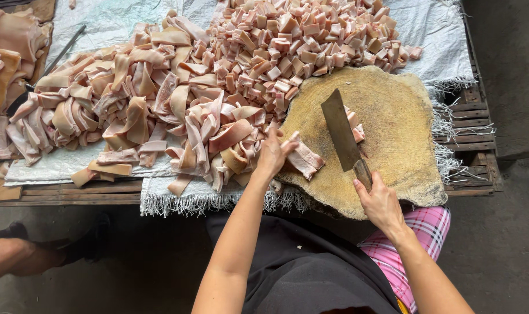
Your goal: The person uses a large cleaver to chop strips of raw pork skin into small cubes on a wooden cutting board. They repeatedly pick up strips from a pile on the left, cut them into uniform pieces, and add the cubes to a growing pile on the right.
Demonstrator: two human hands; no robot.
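Left hand (271, 156) pinches a pork-skin strip (304, 158) at the chopping block's (401, 139) near-left edge, right hand (379, 200) closed round the cleaver (342, 131) handle — strip looks soft, floppy, probably greasy-slick; best pinned flat near its end, fingers clear of the blade.

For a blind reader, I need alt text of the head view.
A person's right hand holds a cleaver over a round wooden chopping block, while the left hand grips a strip of pork skin. Piles of long strips and diced pieces lie behind on white sheeting.
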